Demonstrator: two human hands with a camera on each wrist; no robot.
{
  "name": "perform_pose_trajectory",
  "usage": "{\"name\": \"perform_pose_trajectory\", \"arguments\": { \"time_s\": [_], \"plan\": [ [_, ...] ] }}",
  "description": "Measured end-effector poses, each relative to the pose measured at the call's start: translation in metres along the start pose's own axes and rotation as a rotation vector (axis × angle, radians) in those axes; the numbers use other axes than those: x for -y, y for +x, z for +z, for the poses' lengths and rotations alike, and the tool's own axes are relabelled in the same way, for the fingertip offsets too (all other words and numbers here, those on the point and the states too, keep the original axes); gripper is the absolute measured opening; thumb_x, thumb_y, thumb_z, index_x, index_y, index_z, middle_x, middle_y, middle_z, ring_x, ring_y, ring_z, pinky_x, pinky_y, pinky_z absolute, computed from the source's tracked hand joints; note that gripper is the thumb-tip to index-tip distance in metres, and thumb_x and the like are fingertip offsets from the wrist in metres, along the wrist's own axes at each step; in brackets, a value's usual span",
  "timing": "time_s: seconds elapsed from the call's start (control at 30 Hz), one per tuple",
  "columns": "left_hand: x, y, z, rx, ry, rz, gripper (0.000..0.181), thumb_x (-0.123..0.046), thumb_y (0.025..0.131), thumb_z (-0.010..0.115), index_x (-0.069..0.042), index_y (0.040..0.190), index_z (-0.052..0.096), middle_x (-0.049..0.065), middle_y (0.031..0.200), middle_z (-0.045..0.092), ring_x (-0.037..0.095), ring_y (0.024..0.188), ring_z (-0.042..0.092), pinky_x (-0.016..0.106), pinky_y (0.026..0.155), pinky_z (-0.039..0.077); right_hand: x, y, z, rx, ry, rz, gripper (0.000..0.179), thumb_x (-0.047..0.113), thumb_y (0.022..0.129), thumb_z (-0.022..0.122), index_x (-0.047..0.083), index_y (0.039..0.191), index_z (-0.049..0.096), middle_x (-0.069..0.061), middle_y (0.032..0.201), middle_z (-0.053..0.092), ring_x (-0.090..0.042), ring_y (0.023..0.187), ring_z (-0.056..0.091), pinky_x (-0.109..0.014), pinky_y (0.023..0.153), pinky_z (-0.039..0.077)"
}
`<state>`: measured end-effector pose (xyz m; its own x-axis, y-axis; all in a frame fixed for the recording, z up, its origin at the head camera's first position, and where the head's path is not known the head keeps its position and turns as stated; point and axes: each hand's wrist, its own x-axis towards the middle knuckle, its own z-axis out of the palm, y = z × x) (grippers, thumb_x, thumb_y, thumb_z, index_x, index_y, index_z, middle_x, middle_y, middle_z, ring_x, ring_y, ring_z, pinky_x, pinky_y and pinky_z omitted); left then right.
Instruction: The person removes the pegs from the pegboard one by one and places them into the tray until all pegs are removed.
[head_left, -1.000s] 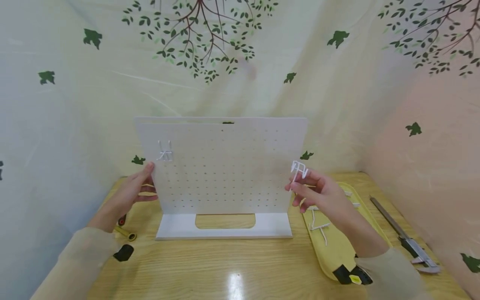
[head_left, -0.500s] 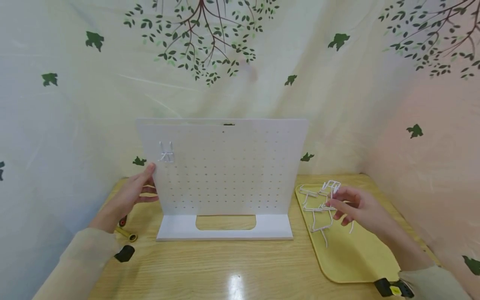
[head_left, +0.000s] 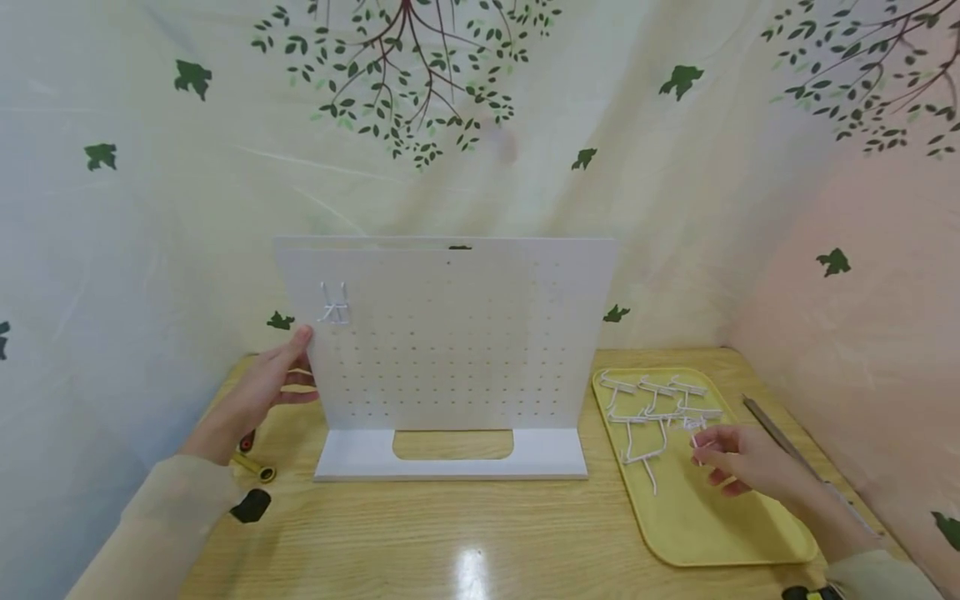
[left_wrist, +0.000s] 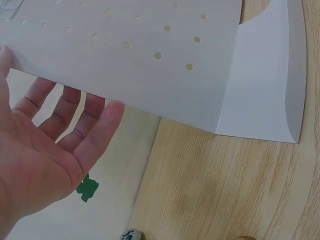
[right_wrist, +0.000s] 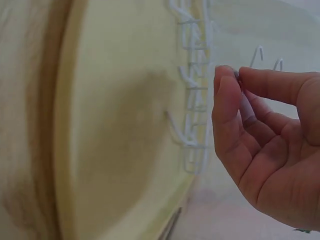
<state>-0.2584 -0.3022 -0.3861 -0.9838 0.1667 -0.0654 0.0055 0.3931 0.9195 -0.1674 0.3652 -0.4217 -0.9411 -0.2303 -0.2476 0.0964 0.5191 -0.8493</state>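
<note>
A white pegboard (head_left: 465, 350) stands upright on its white base, with a white wire hook (head_left: 335, 312) hung at its upper left. My left hand (head_left: 266, 387) grips the board's left side edge, the thumb in front and the other fingers behind; the left wrist view also shows this hand (left_wrist: 55, 145) at the edge. Low over the yellow tray (head_left: 720, 533), my right hand (head_left: 738, 460) pinches another white wire hook between thumb and fingertips. Two bent prongs (right_wrist: 258, 55) of that hook show past the fingers in the right wrist view. Several similar hooks (head_left: 643, 457) lie on the tray.
A caliper (head_left: 772, 427) lies right of the tray, partly hidden by my right arm. Beside my left forearm are a brass-coloured tool with a ring end (head_left: 266, 473) and a small red-and-black thing (head_left: 247, 442). A leaf-patterned curtain (head_left: 510, 192) hangs behind the table.
My right hand has moved right and down from the board's right edge to the tray, carrying the wire hook. My left hand stays on the board's left edge.
</note>
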Motion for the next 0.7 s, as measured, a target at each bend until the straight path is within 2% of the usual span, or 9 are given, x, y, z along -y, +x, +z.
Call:
{"name": "perform_pose_trajectory", "arguments": {
  "time_s": [0.3,0.5,0.7],
  "plan": [
    [0.001,0.001,0.000,-0.005,-0.007,-0.016,0.085,-0.069,0.101,0.030,0.002,0.146,0.042,0.025,0.129,0.053,0.034,0.111,0.060,0.047,0.090,0.058,-0.028,0.006,0.005,0.018,0.063,0.109,0.032,0.011,0.101,0.061,-0.014,0.119,0.052,-0.003,0.090,0.068,-0.021,0.069,0.066,-0.035,0.058,0.060],
    [0.000,0.001,0.000,-0.003,-0.008,-0.017,0.085,-0.070,0.101,0.030,0.002,0.146,0.042,0.026,0.129,0.053,0.036,0.112,0.059,0.049,0.091,0.057,-0.032,0.006,0.009,0.077,0.115,0.121,0.030,0.010,0.101,0.058,-0.013,0.116,0.049,-0.003,0.086,0.064,-0.017,0.065,0.063,-0.030,0.056,0.057],
    [-0.001,0.002,-0.001,-0.001,-0.004,-0.022,0.086,-0.070,0.101,0.030,0.001,0.146,0.041,0.026,0.130,0.053,0.036,0.112,0.059,0.049,0.091,0.057,-0.033,0.009,0.012,0.045,0.090,0.148,0.032,0.014,0.102,0.060,-0.011,0.119,0.049,-0.002,0.086,0.064,-0.016,0.064,0.063,-0.030,0.056,0.057]
  ]
}}
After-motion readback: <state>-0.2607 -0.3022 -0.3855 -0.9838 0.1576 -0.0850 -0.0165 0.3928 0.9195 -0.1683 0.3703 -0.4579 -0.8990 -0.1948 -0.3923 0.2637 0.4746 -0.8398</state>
